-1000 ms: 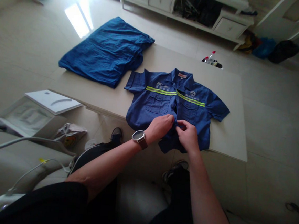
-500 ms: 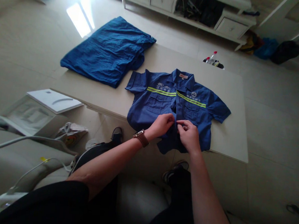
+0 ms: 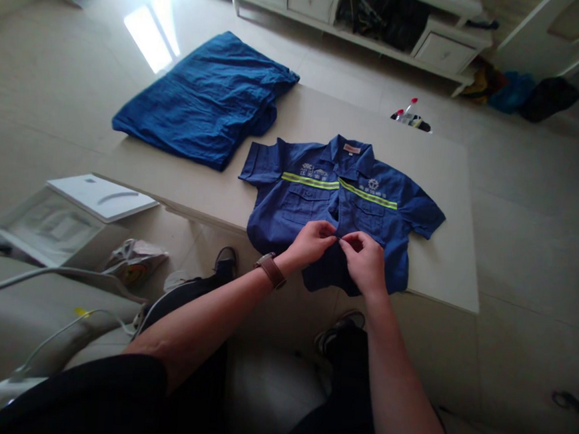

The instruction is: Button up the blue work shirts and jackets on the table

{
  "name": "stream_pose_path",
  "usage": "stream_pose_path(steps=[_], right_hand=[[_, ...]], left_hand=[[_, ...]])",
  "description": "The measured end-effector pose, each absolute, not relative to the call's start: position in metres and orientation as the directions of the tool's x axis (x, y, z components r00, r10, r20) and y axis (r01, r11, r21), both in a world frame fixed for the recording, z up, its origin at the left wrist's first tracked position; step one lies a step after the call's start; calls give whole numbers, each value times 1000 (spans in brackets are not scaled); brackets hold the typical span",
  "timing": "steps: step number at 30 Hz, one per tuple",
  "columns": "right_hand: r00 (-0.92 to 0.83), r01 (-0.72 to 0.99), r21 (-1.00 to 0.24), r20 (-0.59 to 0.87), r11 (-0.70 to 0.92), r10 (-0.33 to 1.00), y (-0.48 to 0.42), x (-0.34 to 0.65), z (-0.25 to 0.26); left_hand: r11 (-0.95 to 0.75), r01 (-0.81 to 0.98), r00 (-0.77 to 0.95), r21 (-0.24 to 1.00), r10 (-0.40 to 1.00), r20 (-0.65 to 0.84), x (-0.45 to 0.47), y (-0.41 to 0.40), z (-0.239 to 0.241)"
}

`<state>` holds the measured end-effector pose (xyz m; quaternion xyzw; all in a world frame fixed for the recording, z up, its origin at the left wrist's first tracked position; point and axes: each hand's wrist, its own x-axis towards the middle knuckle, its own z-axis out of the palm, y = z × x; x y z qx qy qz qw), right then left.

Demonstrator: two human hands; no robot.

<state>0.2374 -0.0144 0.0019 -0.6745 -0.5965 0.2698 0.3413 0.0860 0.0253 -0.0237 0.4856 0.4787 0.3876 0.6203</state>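
Note:
A blue short-sleeved work shirt (image 3: 303, 208) lies front up on the white table (image 3: 438, 168), its collar away from me and its hem hanging over the near edge. Yellow reflective stripes cross the chest above two pockets. My left hand (image 3: 315, 240), with a brown watch on the wrist, pinches the shirt's front placket. My right hand (image 3: 365, 260) pinches the same front edge from the other side, fingertips almost touching those of the left. Whatever small part sits between the fingertips is hidden.
Folded blue cloth (image 3: 203, 100) covers the table's far left end. Bottles with red caps (image 3: 409, 109) show beyond the back edge. A white box (image 3: 100, 197) stands at the left, near a cable (image 3: 59, 272). A white cabinet (image 3: 311, 1) stands farther back.
My two hands have come together, fingertips now meeting at the placket. The front edge that stood up between them is now lower. The view has shifted slightly.

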Motion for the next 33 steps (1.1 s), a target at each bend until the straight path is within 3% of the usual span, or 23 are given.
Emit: stream_pose_path(steps=[3, 7, 12, 15, 21, 29, 33], right_hand=[[203, 533, -835, -30, -136, 979, -13, 239, 0], [268, 275, -931, -164, -239, 949, -9, 238, -6], [267, 94, -943, -286, -320, 920, -6, 240, -11], [279, 156, -933, -274, -325, 921, -6, 242, -12], [356, 489, -852, -3, -189, 934, -6, 239, -9], [330, 633, -728, -54, -263, 942, -6, 242, -19], [336, 603, -759, -37, -245, 941, -3, 246, -26]], left_hand=[[241, -68, 233, 968, 947, -220, 87, 27, -23], [254, -115, 259, 960, 941, -218, 89, 28, -21], [199, -98, 314, 975, 936, -160, 90, 26, -18], [159, -73, 320, 985, 939, -128, 90, 24, -19], [16, 83, 451, 996, 891, -52, 85, 20, -24], [-4, 268, 620, 963, 766, -169, 79, 16, -23], [12, 324, 639, 946, 735, -228, 76, 19, -23]])
